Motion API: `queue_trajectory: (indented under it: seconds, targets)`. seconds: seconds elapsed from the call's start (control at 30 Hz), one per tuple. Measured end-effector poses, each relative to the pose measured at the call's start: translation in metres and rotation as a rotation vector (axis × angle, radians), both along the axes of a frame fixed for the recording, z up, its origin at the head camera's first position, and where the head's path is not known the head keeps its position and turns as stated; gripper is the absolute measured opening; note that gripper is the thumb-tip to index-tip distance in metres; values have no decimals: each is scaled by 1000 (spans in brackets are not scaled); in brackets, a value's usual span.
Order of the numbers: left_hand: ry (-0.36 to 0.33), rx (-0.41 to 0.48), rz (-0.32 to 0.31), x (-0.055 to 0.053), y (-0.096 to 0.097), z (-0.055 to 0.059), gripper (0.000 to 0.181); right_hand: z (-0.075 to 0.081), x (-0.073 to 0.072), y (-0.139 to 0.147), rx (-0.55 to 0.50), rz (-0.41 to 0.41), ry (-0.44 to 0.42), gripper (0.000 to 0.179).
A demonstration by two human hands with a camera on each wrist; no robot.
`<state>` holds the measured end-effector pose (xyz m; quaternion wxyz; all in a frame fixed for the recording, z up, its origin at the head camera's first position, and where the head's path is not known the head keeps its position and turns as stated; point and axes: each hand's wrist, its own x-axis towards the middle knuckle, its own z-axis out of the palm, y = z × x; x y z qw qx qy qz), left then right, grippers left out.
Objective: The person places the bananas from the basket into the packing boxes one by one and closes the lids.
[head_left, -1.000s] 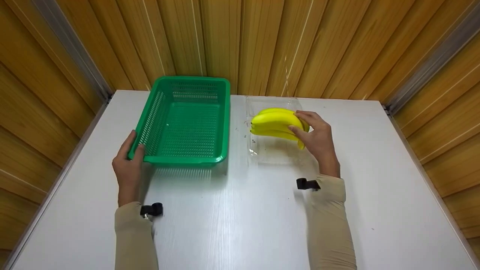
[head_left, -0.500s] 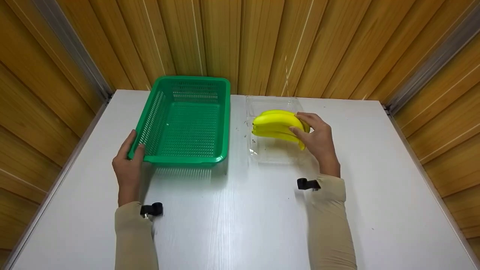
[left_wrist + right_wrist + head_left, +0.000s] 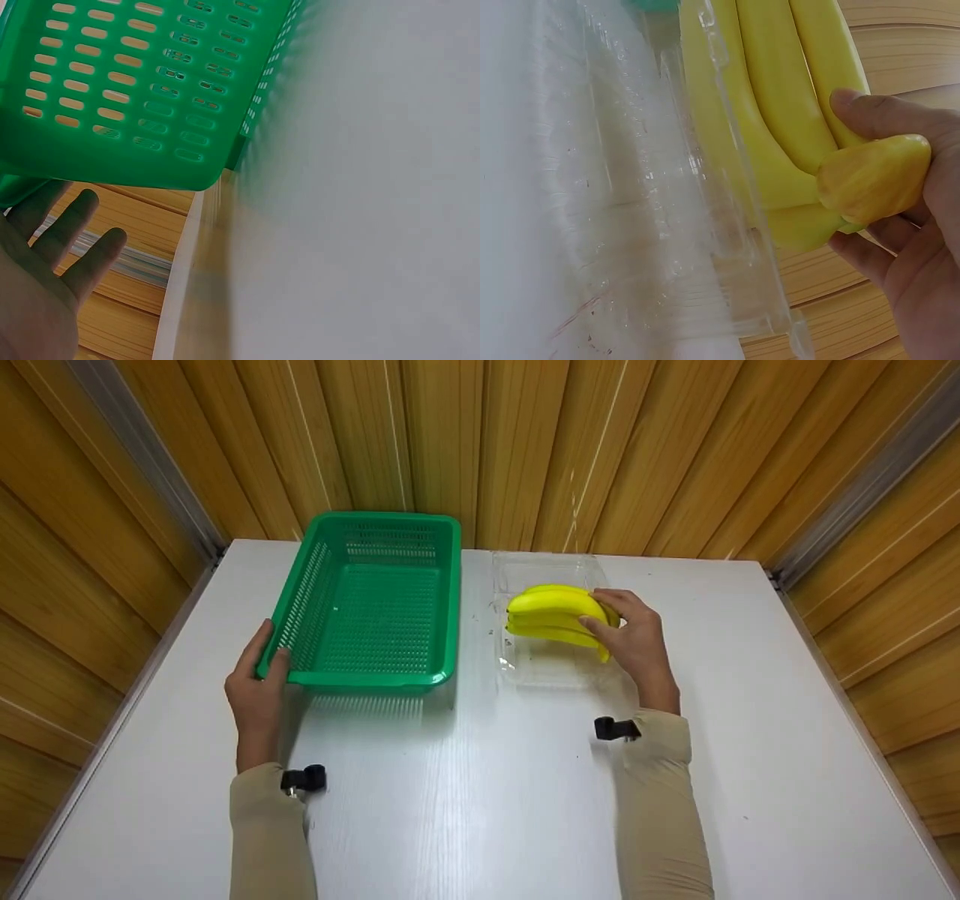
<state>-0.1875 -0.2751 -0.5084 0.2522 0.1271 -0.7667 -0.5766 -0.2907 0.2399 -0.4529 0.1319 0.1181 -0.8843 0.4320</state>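
Observation:
My right hand (image 3: pixel 634 641) grips a yellow bunch of bananas (image 3: pixel 551 611) by its stem end, thumb on the near side and fingers on the far side. The bunch overlaps a clear plastic tray (image 3: pixel 547 673) in the head view. From the right wrist, the stem end (image 3: pixel 874 180) sits against the palm, and part of the bunch shows through the tray's clear wall. With thumb and fingers, my left hand (image 3: pixel 255 697) holds the near left corner of a green plastic basket (image 3: pixel 448 607). Three fingers (image 3: pixel 94 262) show below the basket's rim in the left wrist view.
The white table (image 3: pixel 465 810) runs back to a wood-plank wall (image 3: pixel 517 450), with more planks along both sides. Small dark specks lie by the tray's left edge. Each wrist carries a black camera (image 3: pixel 616 728).
The bananas have moved slightly toward me and lower over the clear tray, still in my right hand's grip. My left hand and the basket have stayed in place.

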Motion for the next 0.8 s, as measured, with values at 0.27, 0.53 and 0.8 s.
queue_trajectory:
  seconds: [0.27,0.53,0.8]
  targets:
    - [11,15,-1,-1,0,-1,49,-4,-1,2,-12,7,5,46]
    - [2,13,2,0,1,1,49,-8,-3,2,12,-1,-35,46]
    - [-13,-1,12,0,2,2,49,-10,-4,2,21,-8,-66,47]
